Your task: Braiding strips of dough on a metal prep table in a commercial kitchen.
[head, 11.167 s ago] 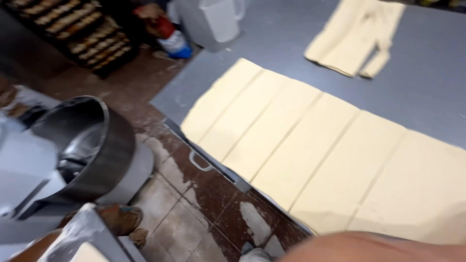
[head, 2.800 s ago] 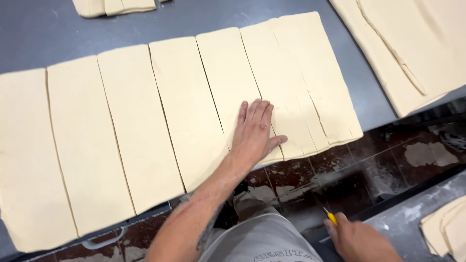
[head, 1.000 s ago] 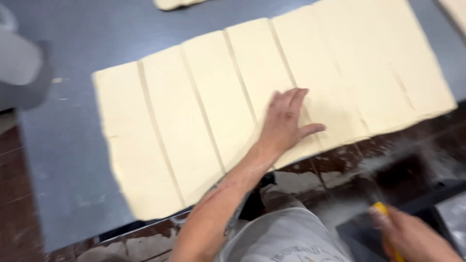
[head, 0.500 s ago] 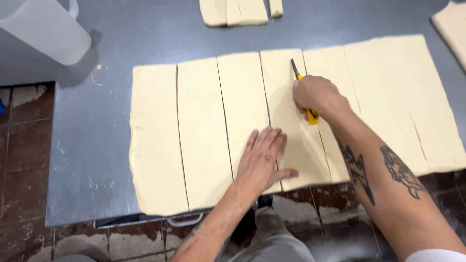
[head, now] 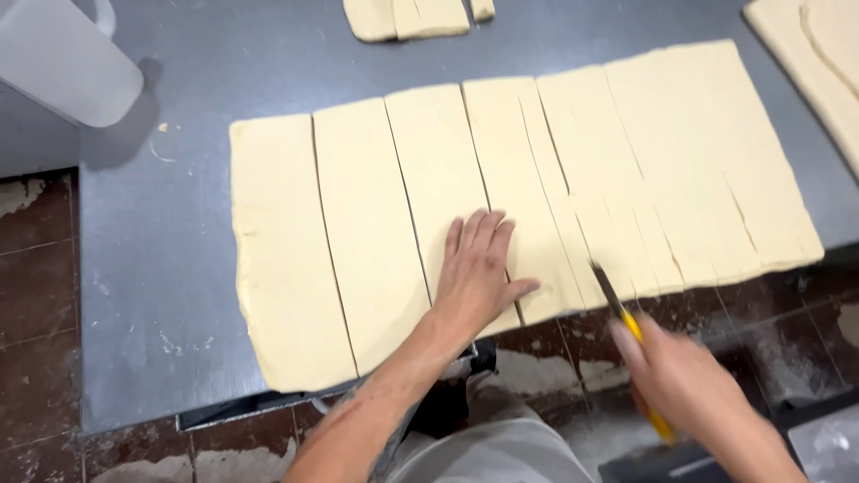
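— Where's the knife right now?

— In the right hand (head: 693, 385), low on the right of the view. The fingers are wrapped around the yellow handle, so that hand is closed on the knife (head: 631, 335). The hand and handle are motion-blurred, so finer detail of the grip can't be made out.

— Which way does it point?

— Its long axis runs diagonally: handle down and to the right toward the person, dark blade up and to the left. The tip sits at the near edge of the dough sheet (head: 501, 206), right by one of the narrow strips there.

— And the other hand?

— The left hand (head: 479, 268) lies flat, palm down, fingers spread a little and pointing away from the person. It presses on the near part of the dough, just left of the blade, holding nothing.

— How is the dough lying?

— A pale sheet spread across the grey steel table (head: 179, 224), already cut into long strips. The cuts run away from the person; the strips lie side by side, touching or nearly so. Those on the left are wider than the ones by the knife.

— Anything else on the table?

— A white plastic jug (head: 63, 54) at the far left corner, a few small dough pieces (head: 412, 16) at the far edge, and another dough sheet (head: 814, 54) at the far right. Brown floor tiles (head: 36, 295) show beside the table.
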